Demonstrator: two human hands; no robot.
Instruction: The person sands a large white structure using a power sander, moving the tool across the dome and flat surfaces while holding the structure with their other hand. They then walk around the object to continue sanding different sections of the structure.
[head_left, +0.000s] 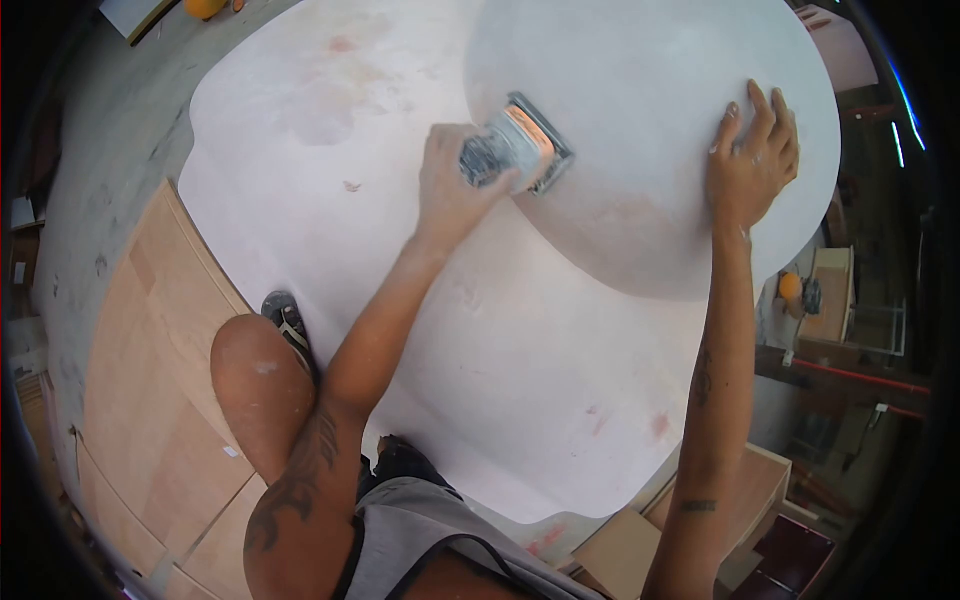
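My left hand (452, 178) grips a sanding block (517, 143) with an orange top and a grey abrasive face, pressed against the near-left part of a round white board (640, 70). My right hand (752, 155) lies flat with fingers spread on the right side of that same round board, holding nothing. The round board rests on top of a larger white panel (330, 150) that spreads out beneath it.
My bent knee (260, 385) and a shoe (285, 318) are over the panel's left edge. Plywood sheets (150, 380) lie at the left on a concrete floor (110, 130). Wooden boxes (760, 480) stand at the lower right, shelving and clutter (850, 310) further right.
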